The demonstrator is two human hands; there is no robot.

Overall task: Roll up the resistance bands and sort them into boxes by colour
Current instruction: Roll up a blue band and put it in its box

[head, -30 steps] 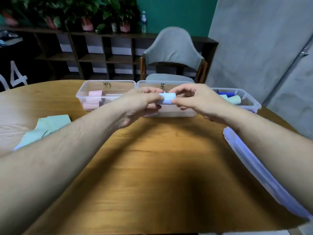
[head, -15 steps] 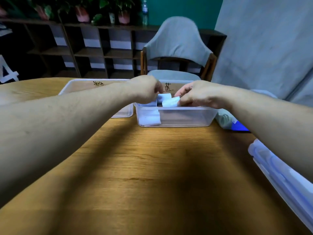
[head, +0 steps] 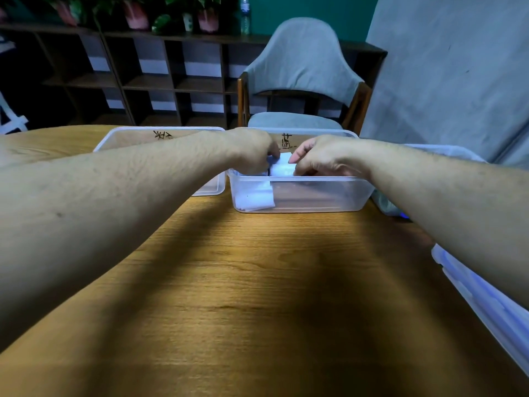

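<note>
Since 0.5 s ago you've dropped both hands lower into the middle box (head: 297, 196), left hand (head: 252, 151) & right hand (head: 320, 157) pinching the blue roll (head: 282, 164) so it won't unwind.

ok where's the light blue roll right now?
Head view, centre: the light blue roll is pinched between the left hand and right hand, over the left part of the middle clear box, just above another pale roll inside it.

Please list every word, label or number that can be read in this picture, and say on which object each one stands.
Handwritten black mark on the far wall of the left clear box: too blurred to read.
Handwritten black character on the far wall of the middle clear box: not legible.
White shape at the left edge: cut off, unreadable.
</note>
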